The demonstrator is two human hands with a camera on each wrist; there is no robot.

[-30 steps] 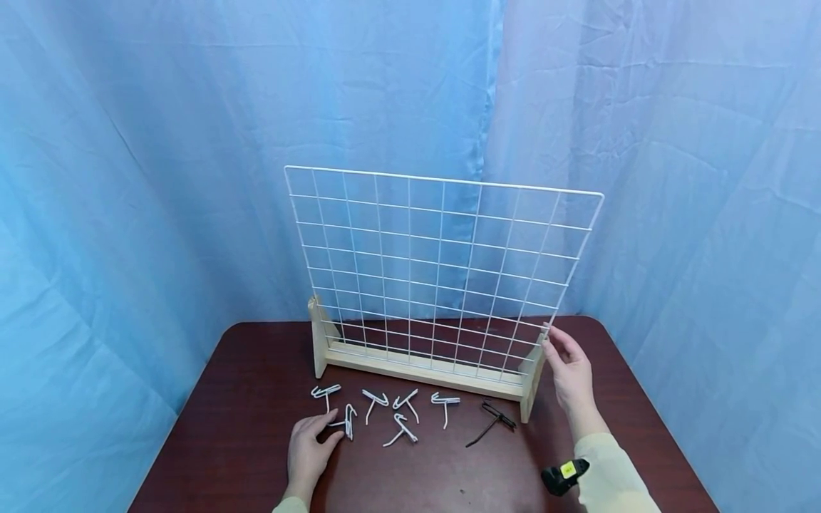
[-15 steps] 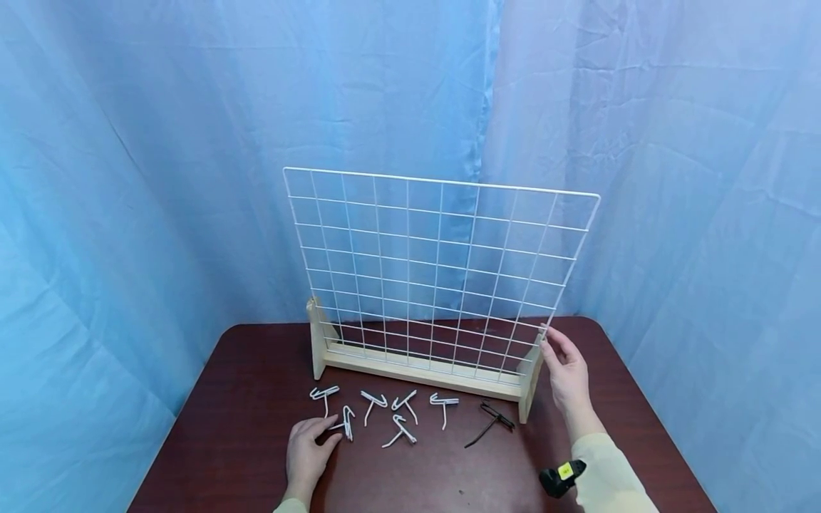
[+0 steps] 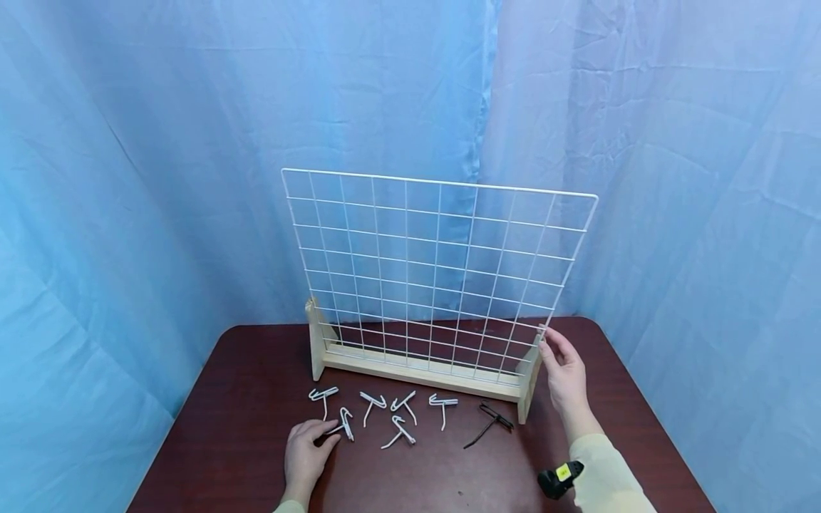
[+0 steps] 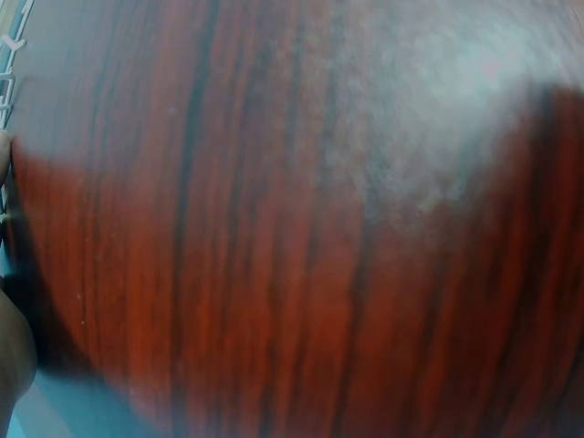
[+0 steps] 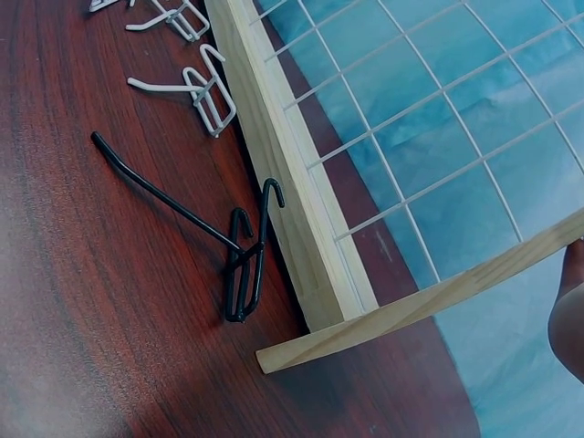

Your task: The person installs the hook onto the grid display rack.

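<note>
A white wire grid rack (image 3: 421, 210) stands upright in a wooden base (image 3: 423, 372). My right hand (image 3: 567, 377) grips the rack's right side, where the grid's edge meets the top of the wooden end piece (image 5: 429, 306). At the front left, my left hand (image 3: 306, 456) pinches the arm of a white wire hook (image 3: 346, 425) between thumb and fingertips, low over the table. The left wrist view catches only bits of fingers (image 4: 14, 351) at its left edge. A black hook (image 5: 245, 265) lies near the base's right end.
Several more white hooks, such as one (image 3: 444, 407) right of middle and one (image 3: 324, 394) at the left, lie along the front of the base on the dark red wooden table (image 3: 410, 477). Blue curtains (image 3: 160, 178) hang behind and on both sides.
The white hook at my left fingertips has turned a little, its top leaning left now. My right hand keeps its place on the rack; the whole view has shifted slightly.
</note>
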